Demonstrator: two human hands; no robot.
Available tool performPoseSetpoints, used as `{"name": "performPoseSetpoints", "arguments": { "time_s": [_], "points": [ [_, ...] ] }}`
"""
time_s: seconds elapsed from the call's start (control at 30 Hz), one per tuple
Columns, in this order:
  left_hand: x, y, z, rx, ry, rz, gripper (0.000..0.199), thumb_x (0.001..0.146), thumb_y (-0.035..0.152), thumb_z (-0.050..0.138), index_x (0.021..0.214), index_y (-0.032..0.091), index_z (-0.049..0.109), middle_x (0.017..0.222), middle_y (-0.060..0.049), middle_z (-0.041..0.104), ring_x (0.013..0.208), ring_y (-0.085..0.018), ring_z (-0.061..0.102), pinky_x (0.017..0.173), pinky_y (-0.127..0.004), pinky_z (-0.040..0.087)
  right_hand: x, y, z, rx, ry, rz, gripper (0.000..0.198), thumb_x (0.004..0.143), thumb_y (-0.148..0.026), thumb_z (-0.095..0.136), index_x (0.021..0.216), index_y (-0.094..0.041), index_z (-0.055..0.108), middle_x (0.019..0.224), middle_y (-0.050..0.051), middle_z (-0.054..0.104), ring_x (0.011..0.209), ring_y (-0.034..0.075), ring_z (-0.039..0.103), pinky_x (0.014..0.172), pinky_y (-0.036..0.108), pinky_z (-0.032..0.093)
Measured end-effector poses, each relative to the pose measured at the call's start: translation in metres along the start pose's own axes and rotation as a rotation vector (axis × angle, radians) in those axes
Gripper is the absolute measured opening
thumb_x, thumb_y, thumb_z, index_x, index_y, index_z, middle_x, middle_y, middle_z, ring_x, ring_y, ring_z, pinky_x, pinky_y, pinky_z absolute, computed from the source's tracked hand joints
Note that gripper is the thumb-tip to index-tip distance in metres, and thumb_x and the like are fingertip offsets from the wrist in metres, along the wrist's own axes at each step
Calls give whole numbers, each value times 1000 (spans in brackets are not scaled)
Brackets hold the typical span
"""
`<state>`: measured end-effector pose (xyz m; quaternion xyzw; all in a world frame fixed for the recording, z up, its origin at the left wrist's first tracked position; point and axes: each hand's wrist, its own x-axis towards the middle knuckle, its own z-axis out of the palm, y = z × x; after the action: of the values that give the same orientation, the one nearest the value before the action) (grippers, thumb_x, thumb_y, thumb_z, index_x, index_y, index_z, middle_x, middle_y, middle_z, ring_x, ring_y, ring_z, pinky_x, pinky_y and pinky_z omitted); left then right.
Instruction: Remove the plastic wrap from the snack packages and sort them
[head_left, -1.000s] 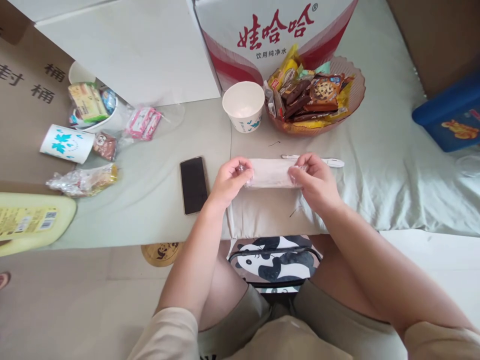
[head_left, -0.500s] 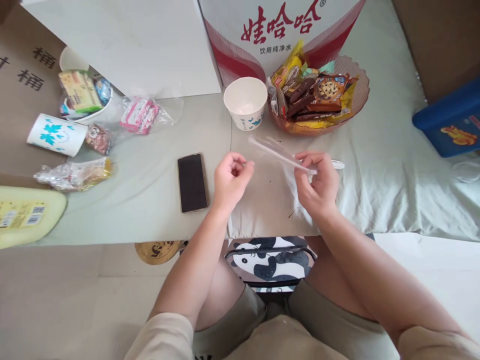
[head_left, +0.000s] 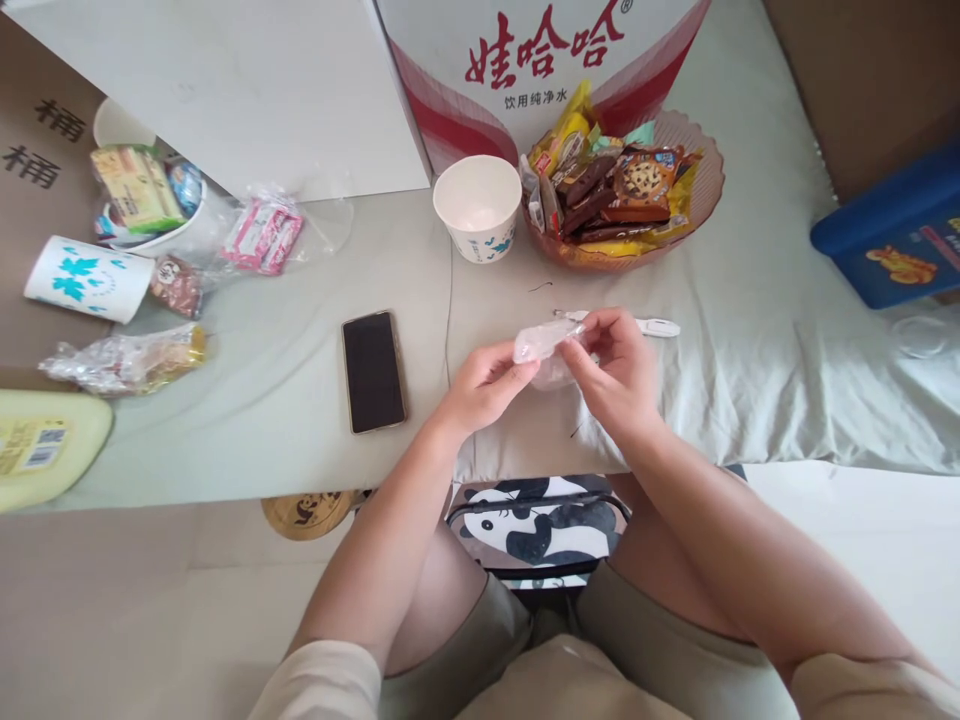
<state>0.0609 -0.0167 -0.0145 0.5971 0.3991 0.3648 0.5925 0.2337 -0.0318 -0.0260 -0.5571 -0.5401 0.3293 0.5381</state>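
A clear plastic bag (head_left: pixel 541 342) is pinched between both hands above the cloth, its lower part sagging below the fingers. My left hand (head_left: pixel 487 385) grips its left edge between thumb and fingers. On the other edge, my right hand (head_left: pixel 616 370) is closed with thumb against fingers. Just behind the right hand lies a white nail clipper-like tool (head_left: pixel 660 327), partly hidden. An upright paper cup (head_left: pixel 478 210) with blue leaf prints stands beyond the hands. Beside it a pink glass bowl (head_left: pixel 709 185) holds wrapped snacks (head_left: pixel 607 190).
Left of my hands lies a phone (head_left: pixel 374 372). Farther left are a tipped paper cup (head_left: pixel 90 280), crumpled wrappers (head_left: pixel 124 360), a pink packet (head_left: pixel 264 235) and a yellow-green container (head_left: pixel 52 445). A blue box (head_left: pixel 892 245) is at right. A white-and-red carton (head_left: pixel 540 60) stands behind.
My left hand has moved right and taken hold of the plastic bag. The bag, stretched out from my right hand before, is now bunched between both hands. The view has shifted slightly.
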Motion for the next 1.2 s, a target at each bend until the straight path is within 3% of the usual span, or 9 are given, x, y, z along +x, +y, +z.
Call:
{"name": "performPoseSetpoints", "arguments": {
  "time_s": [0.13,0.33,0.5,0.63,0.8,0.87,1.0,1.1,1.2],
  "points": [
    [1,-8,3,-74,3,59,46,84,62,70,105,21,70,103,-8,77,105,-25,72,93,-37,56,3,6,-3,38,-8,-63,14,86,-29,67,79,-24,56,90,2,58,85,17,56,74,31,47],
    [1,-17,-3,23,217,139,74,74,39,84,136,29,45,118,-7,72,106,-19,71,94,-34,55,3,7,-3,-12,1,-153,14,87,-31,67,81,-24,57,99,5,65,93,19,62,81,35,48],
    [-7,-7,-23,234,267,-87,50,77,36,80,118,23,56,76,3,68,60,-11,61,62,-23,47,1,9,-4,13,-17,-109,18,91,-33,64,80,-24,52,99,5,73,101,23,68,90,39,48],
    [-13,-2,-31,334,193,-51,66,76,30,80,136,27,53,69,7,67,49,-8,52,55,-22,42,-1,3,-5,-68,-114,-188,18,88,-32,67,79,-26,53,93,4,74,94,24,71,88,41,51],
    [-10,-7,-29,388,61,52,14,85,30,70,95,22,77,78,-1,75,62,-12,61,62,-24,46,-3,2,-8,-40,-366,-320,21,85,-41,70,97,-27,60,103,7,74,101,28,69,91,44,51],
    [-9,-8,-27,317,140,76,15,86,33,70,85,20,78,79,-3,76,70,-14,65,67,-26,49,-4,7,-11,26,-296,-298,34,87,-49,66,112,-27,59,108,8,70,99,26,66,87,43,50],
    [-9,-6,-24,135,261,126,23,84,43,75,82,21,79,77,-4,75,71,-15,66,67,-27,51,-4,18,-12,87,-287,-103,48,90,-45,64,133,-30,50,78,-2,58,65,17,54,66,34,48],
    [-10,-3,-21,96,192,145,30,82,52,77,77,22,80,76,-5,75,70,-16,66,66,-28,52,-3,21,-10,68,-436,-22,64,82,-40,73,140,-30,47,78,-2,62,60,16,55,59,32,48],
    [-10,-4,-18,69,72,127,32,78,53,80,84,22,82,85,-7,77,76,-17,69,70,-30,56,-1,16,-8,46,-454,-93,44,80,-43,75,119,-26,63,95,5,72,75,21,66,66,34,53]
  ]
}}
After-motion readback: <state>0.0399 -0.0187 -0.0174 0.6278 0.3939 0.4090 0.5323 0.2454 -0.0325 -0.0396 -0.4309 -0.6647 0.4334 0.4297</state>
